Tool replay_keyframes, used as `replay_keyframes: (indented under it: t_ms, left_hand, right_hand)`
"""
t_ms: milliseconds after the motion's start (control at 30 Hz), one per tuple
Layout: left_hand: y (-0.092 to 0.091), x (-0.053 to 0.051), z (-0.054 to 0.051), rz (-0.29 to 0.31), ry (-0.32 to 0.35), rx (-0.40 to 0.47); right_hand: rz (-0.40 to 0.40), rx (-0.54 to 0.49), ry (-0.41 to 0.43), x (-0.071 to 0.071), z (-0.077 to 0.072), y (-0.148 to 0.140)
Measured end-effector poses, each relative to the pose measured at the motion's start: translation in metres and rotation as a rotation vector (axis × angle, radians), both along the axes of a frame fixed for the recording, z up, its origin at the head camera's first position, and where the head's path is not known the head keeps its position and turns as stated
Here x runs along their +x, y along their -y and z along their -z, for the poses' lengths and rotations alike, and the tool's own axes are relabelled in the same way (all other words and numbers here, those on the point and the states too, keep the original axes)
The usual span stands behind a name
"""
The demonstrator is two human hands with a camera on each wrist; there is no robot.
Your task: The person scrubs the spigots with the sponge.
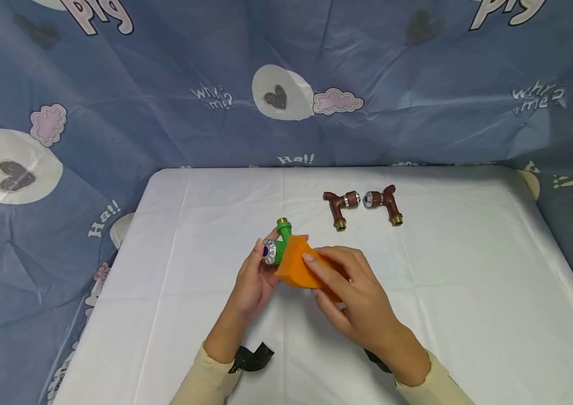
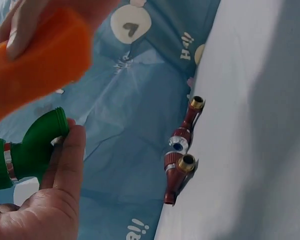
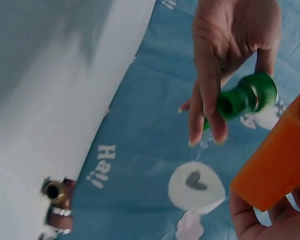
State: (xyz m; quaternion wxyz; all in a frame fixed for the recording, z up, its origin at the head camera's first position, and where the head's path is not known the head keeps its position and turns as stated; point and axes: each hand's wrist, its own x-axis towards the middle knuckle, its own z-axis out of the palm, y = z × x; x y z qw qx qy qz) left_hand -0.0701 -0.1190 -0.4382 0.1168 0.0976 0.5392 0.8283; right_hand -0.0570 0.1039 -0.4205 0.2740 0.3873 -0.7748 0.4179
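A green tap (image 1: 284, 229) with a brass threaded end and a clear, blue-centred knob is held in my left hand (image 1: 257, 284), thumb by the knob and fingers behind the body. My right hand (image 1: 362, 298) grips an orange sponge block (image 1: 296, 263), its fingers and thumb on opposite sides. In the head view the sponge overlaps part of the green tap. The left wrist view shows the sponge (image 2: 45, 65) above the tap's curved spout (image 2: 47, 127), with a gap between them. The right wrist view also shows them apart.
Two brown taps (image 1: 338, 208) with brass ends lie on the white-covered table (image 1: 205, 225), beyond my right hand, their knobs facing each other. A blue printed cloth (image 1: 215, 135) hangs behind the table. Black straps (image 1: 253, 358) are around my wrists.
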Motion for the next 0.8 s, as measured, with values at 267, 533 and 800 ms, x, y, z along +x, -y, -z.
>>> replay_keyframes:
  t_ms: [267,533,800]
  left_hand:
    - [-0.002,0.003,0.0,0.068,-0.045,0.009]
    - [0.002,0.002,-0.001,0.096,-0.079,-0.001]
    - [0.009,0.002,0.002,0.07,-0.06,-0.088]
  right_hand:
    - [0.007,0.064,-0.041,-0.005,0.002,0.01]
    - [0.048,0.142,0.042,-0.005,0.01,-0.006]
    - [0.072,0.187,0.07,-0.008,0.014,-0.021]
